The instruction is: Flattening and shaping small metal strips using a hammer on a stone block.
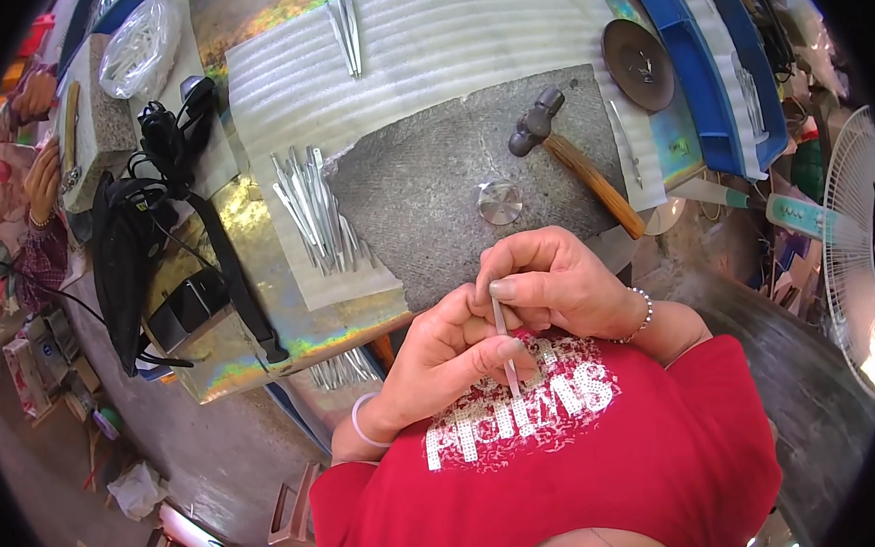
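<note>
A slim silver metal strip (509, 357) is held between both hands, just in front of my red shirt. The fingers of my left hand (452, 345) are closed on its lower part, with the thumb along it. My right hand (558, 284) pinches its upper end between thumb and curled fingers. The fingers hide part of the strip, so its exact kind is unclear. Beyond my hands, a shiny round metal block (500, 202) sits on a grey stone slab (408, 200). A hammer (581, 169) with a wooden handle lies on the slab's right side.
Several slim silver pieces (315, 211) lie left of the slab; a few more (346, 36) lie farther back on white foam sheet (424, 54). A dark round dish (638, 64), blue trays (691, 77), a black strapped bag (131, 252) and a fan (857, 248) surround the work. Another person's hand (44, 182) shows at far left.
</note>
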The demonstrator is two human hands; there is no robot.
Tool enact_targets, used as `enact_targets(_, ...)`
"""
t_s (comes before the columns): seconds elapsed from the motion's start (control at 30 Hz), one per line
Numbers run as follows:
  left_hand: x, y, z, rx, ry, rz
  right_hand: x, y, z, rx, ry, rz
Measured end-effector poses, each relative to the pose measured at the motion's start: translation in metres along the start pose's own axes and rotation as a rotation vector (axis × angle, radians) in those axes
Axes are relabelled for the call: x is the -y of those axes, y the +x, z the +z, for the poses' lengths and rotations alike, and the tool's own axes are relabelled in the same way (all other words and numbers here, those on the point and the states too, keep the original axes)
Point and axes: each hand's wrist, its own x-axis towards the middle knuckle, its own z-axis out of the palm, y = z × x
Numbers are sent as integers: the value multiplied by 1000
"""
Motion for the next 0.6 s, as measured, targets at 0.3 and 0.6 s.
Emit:
enact_targets(0.3,-1,3,1,-17,-25,-1,-2,1,-2,-20,7,6)
enact_targets(0.6,-2,2,3,-76,-29,-26,34,-25,0,-135,-327,-136)
